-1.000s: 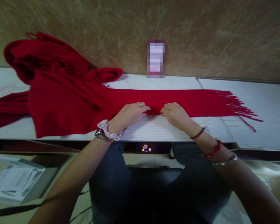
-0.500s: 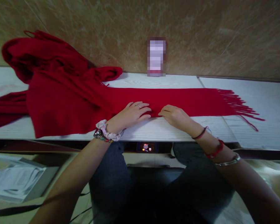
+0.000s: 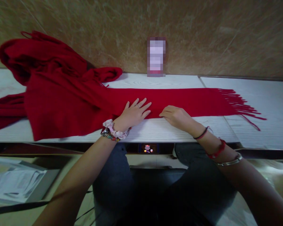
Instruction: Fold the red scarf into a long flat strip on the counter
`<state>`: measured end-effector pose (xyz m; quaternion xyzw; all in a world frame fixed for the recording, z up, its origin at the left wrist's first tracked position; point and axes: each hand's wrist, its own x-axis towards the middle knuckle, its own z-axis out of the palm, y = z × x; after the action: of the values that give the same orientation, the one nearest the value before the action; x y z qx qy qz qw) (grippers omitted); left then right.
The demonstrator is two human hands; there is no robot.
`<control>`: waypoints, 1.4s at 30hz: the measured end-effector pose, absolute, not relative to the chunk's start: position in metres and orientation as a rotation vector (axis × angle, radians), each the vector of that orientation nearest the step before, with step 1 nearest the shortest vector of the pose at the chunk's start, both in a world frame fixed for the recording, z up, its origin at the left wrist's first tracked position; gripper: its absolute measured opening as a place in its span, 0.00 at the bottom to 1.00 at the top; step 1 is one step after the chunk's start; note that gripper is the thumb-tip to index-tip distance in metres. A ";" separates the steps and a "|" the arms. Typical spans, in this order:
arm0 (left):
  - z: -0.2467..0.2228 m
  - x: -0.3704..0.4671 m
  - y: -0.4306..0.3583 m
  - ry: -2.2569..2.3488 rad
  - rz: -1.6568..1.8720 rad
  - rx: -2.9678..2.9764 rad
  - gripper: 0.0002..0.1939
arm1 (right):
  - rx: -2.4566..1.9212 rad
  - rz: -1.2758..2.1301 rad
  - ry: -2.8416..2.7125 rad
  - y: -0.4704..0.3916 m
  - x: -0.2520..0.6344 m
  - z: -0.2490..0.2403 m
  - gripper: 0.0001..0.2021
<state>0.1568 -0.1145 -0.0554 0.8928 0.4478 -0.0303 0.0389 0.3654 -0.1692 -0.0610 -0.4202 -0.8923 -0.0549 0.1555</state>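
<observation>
Basically, long red fringed cloth scarf (image 3: 193,102) lies along white wood-grain tabletop (image 3: 264,133); left hand (image 3: 135,114) flat on scarf, fingers apart; right hand (image 3: 175,116), grip clamped on scarf's near edge. Probably light, soft, floppy: best held by edges, not fringe (image 3: 238,103)

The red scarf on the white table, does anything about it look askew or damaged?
The red scarf lies flat at right, but one fringe strand strays to the near side, apart from the rest. At left, the red cloth looks untidy, heaped and rumpled. No tear or stain shows.
</observation>
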 end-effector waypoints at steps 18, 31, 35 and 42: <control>-0.054 0.173 -0.071 1.636 -0.086 2.529 0.27 | -1.134 -0.001 -2.450 -0.169 0.365 -0.067 0.12; -0.060 0.176 -0.078 1.614 0.095 2.520 0.28 | -1.601 0.051 -2.131 -0.126 0.369 -0.041 0.17; -0.058 0.174 -0.081 1.674 0.151 2.513 0.27 | -1.798 0.123 -2.334 -0.109 0.352 -0.055 0.24; -0.058 0.174 -0.082 1.718 0.170 2.464 0.28 | -1.818 0.004 -2.365 -0.115 0.401 -0.080 0.23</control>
<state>0.1738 -0.0821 -0.0583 0.8172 0.5698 0.0563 0.0663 0.4015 -0.1151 -0.0797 -0.6074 -0.7904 0.0014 0.0793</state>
